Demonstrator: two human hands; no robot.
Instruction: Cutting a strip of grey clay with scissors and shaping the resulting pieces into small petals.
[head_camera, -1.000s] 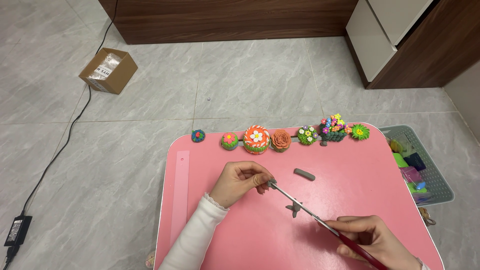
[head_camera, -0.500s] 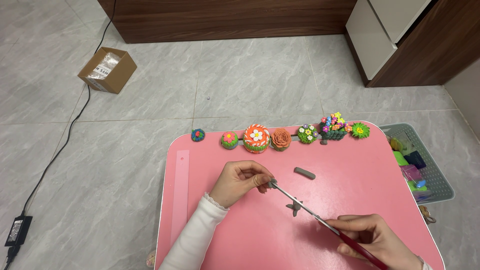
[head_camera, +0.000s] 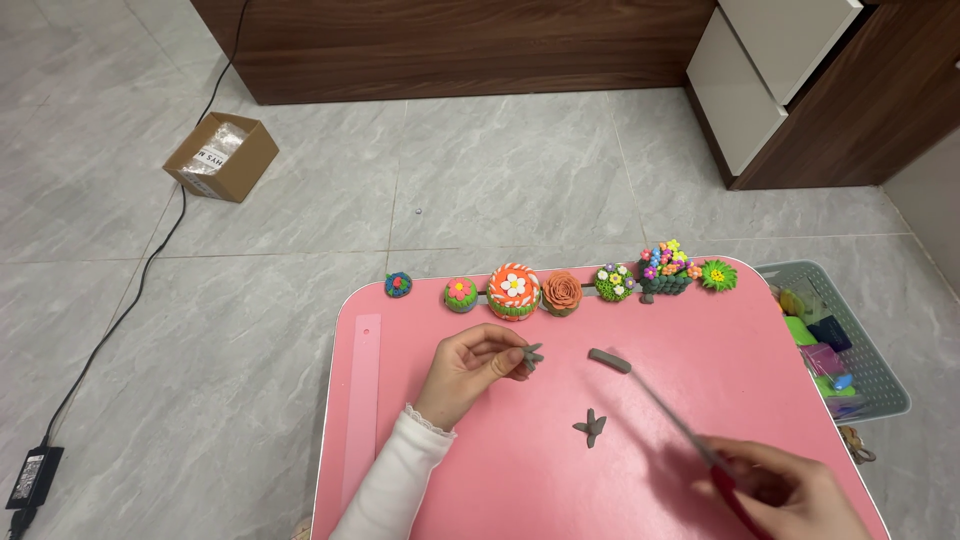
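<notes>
Left hand (head_camera: 470, 368) pinching small grey clay leaf-cluster (head_camera: 531, 357); right hand (head_camera: 785, 490), lower right, closed on red-handled tool (head_camera: 690, 437), tip toward upper-left grey clay roll (head_camera: 609, 360).

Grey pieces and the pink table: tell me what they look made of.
Grey pieces: probably modelling clay, matte and soft-edged, one pinched in the left hand. Table: looks like smooth plastic or laminate, evenly pink with a faint sheen.

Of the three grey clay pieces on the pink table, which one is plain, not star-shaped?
The grey clay roll, lying alone toward the row of flowers. The piece in the left hand and the one lying mid-table both have pointed arms.
</notes>
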